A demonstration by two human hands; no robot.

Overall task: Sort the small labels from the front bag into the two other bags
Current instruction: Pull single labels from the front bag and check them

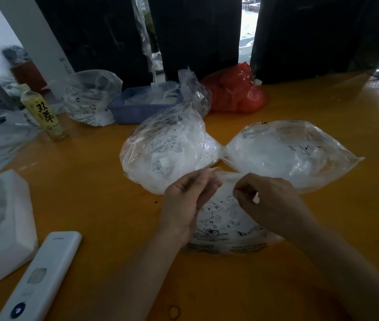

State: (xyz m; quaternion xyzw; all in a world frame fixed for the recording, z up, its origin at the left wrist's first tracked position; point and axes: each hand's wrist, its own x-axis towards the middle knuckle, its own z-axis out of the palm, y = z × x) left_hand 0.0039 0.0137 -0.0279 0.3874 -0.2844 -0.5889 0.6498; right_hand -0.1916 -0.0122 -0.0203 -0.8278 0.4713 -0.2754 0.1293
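My left hand [185, 206] is palm up over the near bag, fingers curled in and pinched together at the tips on what looks like the bag's upper plastic edge; motion blur keeps me from telling whether a label is in there too. My right hand [268, 200] is beside it, knuckles up, fingers curled, with a small white label [256, 198] pinched at the fingertips. The two hands are close but apart, both above the mouth of the front bag [224, 230].

That front bag lies flat on the orange counter [96, 205], clear plastic with small white labels showing through, some printed XS. Just behind my hands are the other two bags: the left bag [165, 154], bulging with printed white labels, and the right bag [292, 156], puffed and mostly showing white. Their inner corners touch between them, just beyond my fingers.

Further back I see a blue basket [137, 110], another clear bag [91, 98] to its left, and a red bag [239, 91] to its right. A yellow bottle [45, 114] stands at the left. Near the front left edge lie a white remote [42, 276] and a white foam block [1, 218]. A rubber band [174, 312] lies on the counter near my left forearm.
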